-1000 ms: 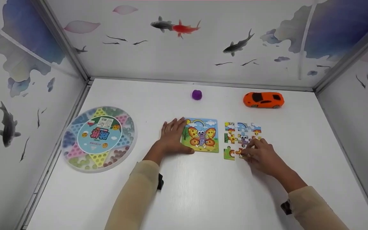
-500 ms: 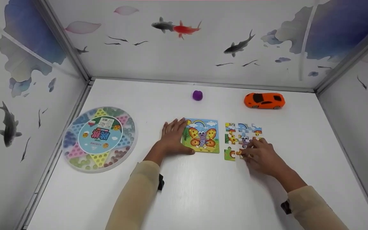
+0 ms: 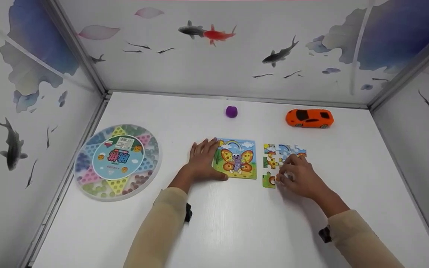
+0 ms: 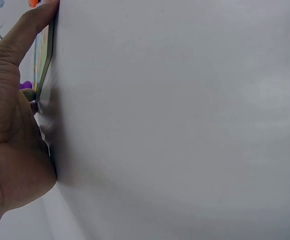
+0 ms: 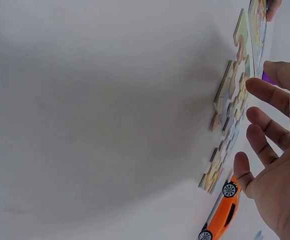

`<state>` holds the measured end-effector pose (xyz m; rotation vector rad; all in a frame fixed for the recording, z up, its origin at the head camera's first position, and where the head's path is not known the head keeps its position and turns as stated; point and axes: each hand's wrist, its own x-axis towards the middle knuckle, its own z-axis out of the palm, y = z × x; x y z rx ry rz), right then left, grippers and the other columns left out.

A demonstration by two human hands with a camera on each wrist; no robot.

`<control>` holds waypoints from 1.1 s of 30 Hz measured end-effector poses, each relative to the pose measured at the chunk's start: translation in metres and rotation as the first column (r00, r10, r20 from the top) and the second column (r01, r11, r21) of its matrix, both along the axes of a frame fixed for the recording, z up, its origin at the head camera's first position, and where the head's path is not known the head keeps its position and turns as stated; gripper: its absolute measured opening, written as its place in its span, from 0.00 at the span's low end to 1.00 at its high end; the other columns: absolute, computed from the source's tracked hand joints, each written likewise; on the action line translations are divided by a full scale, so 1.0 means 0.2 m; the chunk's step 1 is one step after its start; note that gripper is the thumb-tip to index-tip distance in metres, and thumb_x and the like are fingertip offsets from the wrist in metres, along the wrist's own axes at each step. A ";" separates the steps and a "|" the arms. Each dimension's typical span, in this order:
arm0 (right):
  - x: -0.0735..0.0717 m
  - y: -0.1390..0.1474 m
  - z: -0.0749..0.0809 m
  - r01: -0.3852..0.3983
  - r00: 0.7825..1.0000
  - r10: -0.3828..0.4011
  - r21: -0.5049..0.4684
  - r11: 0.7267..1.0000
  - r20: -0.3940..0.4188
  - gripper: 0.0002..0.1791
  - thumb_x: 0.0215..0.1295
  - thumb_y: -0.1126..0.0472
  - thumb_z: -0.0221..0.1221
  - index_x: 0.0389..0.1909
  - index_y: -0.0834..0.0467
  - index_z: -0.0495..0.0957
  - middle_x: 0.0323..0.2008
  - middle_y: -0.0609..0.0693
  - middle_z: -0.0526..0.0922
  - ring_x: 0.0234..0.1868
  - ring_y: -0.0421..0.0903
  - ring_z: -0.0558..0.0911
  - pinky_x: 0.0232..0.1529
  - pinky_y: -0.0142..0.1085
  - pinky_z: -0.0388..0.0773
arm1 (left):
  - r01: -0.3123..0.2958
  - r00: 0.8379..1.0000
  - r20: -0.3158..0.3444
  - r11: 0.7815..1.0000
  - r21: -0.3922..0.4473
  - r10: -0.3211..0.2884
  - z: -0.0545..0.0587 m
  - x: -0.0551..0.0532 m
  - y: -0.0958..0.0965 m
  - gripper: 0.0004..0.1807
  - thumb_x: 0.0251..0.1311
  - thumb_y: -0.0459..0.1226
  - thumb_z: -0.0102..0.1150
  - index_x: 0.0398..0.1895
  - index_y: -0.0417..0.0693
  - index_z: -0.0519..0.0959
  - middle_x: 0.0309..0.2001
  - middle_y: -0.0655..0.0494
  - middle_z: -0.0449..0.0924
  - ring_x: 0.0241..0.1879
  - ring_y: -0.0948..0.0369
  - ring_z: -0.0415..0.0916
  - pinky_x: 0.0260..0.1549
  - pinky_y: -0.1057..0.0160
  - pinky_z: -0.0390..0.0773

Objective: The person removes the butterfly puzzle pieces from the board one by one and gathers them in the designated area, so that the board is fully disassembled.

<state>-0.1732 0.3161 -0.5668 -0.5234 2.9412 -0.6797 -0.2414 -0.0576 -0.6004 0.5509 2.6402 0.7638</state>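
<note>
My left hand (image 3: 203,163) rests at the left side of a square butterfly picture board (image 3: 238,158). Its fingers lie straight along that side, and the thumb (image 4: 27,30) reaches along the near edge. To the right of the board, several jigsaw pieces (image 3: 269,180) lie in loose rows with small gaps. Over their lower right part hovers my right hand (image 3: 301,176), hiding some of them in the head view. The right wrist view shows its fingers (image 5: 270,125) spread and loosely bent, with nothing between them, close above a jigsaw piece (image 5: 223,85).
A round Chinese checkers set (image 3: 117,162) lies on the left of the white table (image 3: 229,223). Toward the back wall are a small purple object (image 3: 231,111) and an orange toy car (image 3: 309,118). Panels with painted fish enclose the table on three sides.
My right hand has shifted slightly left and covers more of the lower and middle jigsaw pieces. The left hand stays at the board, and the whole head view has drifted a little.
</note>
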 end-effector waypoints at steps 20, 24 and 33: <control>-0.14 -0.37 -0.04 -0.064 0.996 0.063 0.017 0.998 0.061 0.21 0.76 0.49 0.71 0.65 0.50 0.88 0.62 0.53 0.81 0.63 0.56 0.75 0.66 0.59 0.79 | 0.003 1.000 -0.002 1.000 0.017 -0.002 0.02 0.01 -0.01 0.72 0.52 0.62 0.80 0.93 0.53 0.47 0.93 0.56 0.39 0.92 0.48 0.31 0.89 0.40 0.24; -0.13 -0.42 -0.06 -0.089 0.994 0.086 0.041 0.995 0.063 0.23 0.77 0.46 0.70 0.67 0.50 0.87 0.64 0.53 0.80 0.65 0.57 0.75 0.67 0.60 0.79 | 0.008 1.000 -0.006 1.000 0.011 -0.008 0.03 0.01 -0.01 0.72 0.53 0.62 0.80 0.93 0.53 0.46 0.93 0.56 0.38 0.92 0.48 0.31 0.89 0.40 0.25; -0.14 -0.50 -0.04 -0.089 0.995 0.084 0.104 0.991 0.051 0.21 0.75 0.53 0.72 0.66 0.45 0.87 0.62 0.53 0.80 0.61 0.57 0.75 0.63 0.64 0.75 | -0.007 1.000 0.015 1.000 -0.005 0.007 -0.03 -0.02 0.00 0.75 0.49 0.64 0.81 0.94 0.56 0.45 0.93 0.59 0.38 0.93 0.50 0.29 0.88 0.40 0.21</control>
